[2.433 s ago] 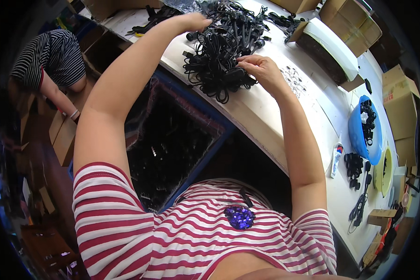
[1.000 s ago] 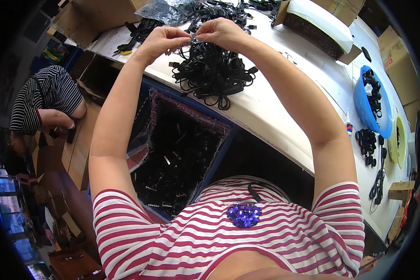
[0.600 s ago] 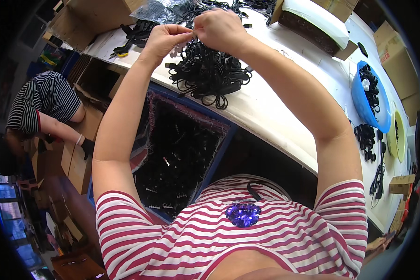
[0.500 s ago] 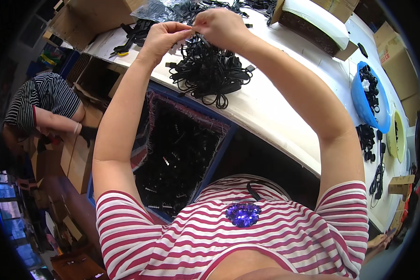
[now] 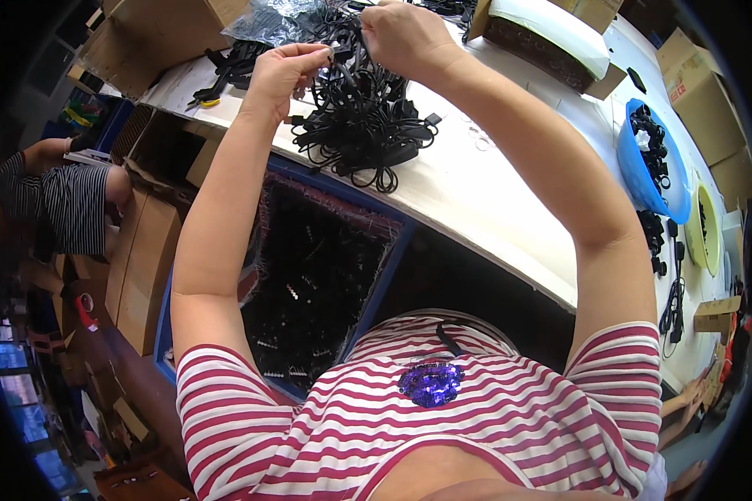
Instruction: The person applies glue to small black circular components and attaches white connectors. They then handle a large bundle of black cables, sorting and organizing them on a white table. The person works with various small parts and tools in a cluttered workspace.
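A tangled heap of black cables (image 5: 363,125) with plugs lies on the white table, near its front edge. Thumb and fingers of my left hand (image 5: 286,73) are pinched together at the heap's upper left, on what looks like the end of a black cable. My right hand (image 5: 409,37) is closed above the heap, a little farther away, its fingers curled inward; what they hold is hidden. A gap separates the two hands, with dark cable strands showing between and below them.
More cables and a clear plastic bag (image 5: 280,21) lie behind. Yellow-handled pliers (image 5: 205,103) are at left. A blue basin (image 5: 635,159) and a yellow-green basin (image 5: 714,230) stand right. Below the table edge is a blue-rimmed bin (image 5: 393,263). Another person (image 5: 71,204) is at left.
My hands have drawn apart: the right moved up and away from the left, which shifted slightly left. The person at left has changed posture, an arm now reaching upward.
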